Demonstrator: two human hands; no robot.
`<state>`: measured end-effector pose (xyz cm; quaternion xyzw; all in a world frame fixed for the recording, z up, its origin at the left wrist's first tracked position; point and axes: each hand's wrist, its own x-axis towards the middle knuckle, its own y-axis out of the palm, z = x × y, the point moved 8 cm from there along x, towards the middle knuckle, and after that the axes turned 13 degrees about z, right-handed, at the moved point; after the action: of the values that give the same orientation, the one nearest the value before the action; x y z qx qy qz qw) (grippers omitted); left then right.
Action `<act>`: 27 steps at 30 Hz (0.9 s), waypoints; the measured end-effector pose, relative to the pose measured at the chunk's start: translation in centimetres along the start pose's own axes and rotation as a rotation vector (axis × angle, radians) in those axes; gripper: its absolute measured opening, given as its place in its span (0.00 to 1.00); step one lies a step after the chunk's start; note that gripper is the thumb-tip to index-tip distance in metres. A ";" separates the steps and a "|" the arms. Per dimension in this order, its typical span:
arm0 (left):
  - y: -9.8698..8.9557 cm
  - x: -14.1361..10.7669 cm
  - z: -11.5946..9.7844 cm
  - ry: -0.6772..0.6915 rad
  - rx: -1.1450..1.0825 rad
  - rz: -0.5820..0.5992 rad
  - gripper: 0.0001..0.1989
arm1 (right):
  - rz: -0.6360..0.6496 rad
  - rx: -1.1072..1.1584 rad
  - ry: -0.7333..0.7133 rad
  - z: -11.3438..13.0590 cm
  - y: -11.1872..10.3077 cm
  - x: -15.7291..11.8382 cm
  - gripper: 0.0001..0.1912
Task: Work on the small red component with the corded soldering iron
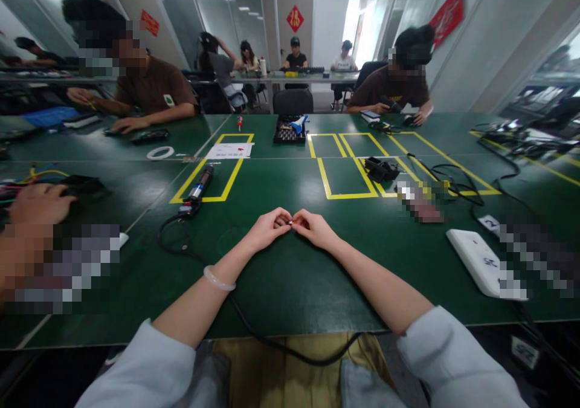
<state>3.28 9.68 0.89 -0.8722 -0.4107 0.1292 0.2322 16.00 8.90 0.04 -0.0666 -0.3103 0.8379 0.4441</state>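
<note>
My left hand point(270, 226) and my right hand point(312, 228) meet over the green table point(290, 287), fingertips nearly touching. Between them they pinch a tiny part point(292, 222) with a shiny spot and a bit of orange; it is too small and covered to name. Both hands have thumb and fingers pressed together. Ahead and to the left lies a black cylindrical electric screwdriver point(199, 185), its dark cord point(181, 249) running back toward me. A pale bracelet point(220, 279) circles my left wrist.
Yellow tape outlines point(351, 196) mark the table. Beyond are a black parts box point(290, 131), a white paper point(229, 150), a tape roll point(160, 153) and a black clamp-like part point(381, 169). A white power bank-like block point(478, 263) lies right. Another person's hand point(40, 205) works at left.
</note>
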 end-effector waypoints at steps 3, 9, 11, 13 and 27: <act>0.0 -0.1 -0.3 0.008 0.035 -0.009 0.12 | -0.008 -0.003 0.000 0.2 -0.2 0.0 0.08; 0.0 -0.1 -0.4 0.039 0.023 -0.014 0.12 | -0.013 -0.004 -0.028 0.4 -0.3 0.0 0.07; 0.2 -0.2 -0.5 0.047 0.029 -0.002 0.12 | -0.021 0.036 -0.022 0.2 -0.3 0.0 0.07; 0.4 -0.3 -0.9 0.049 0.065 0.003 0.12 | -0.032 0.084 0.002 -0.2 -0.4 0.1 0.07; 0.3 -0.8 -2.4 0.087 0.194 -0.027 0.09 | -0.025 0.267 -0.021 -0.8 -0.2 0.2 0.15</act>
<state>3.96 8.16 2.88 -0.8449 -0.3975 0.1270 0.3348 16.31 9.54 -0.45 0.0054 -0.2015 0.8667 0.4562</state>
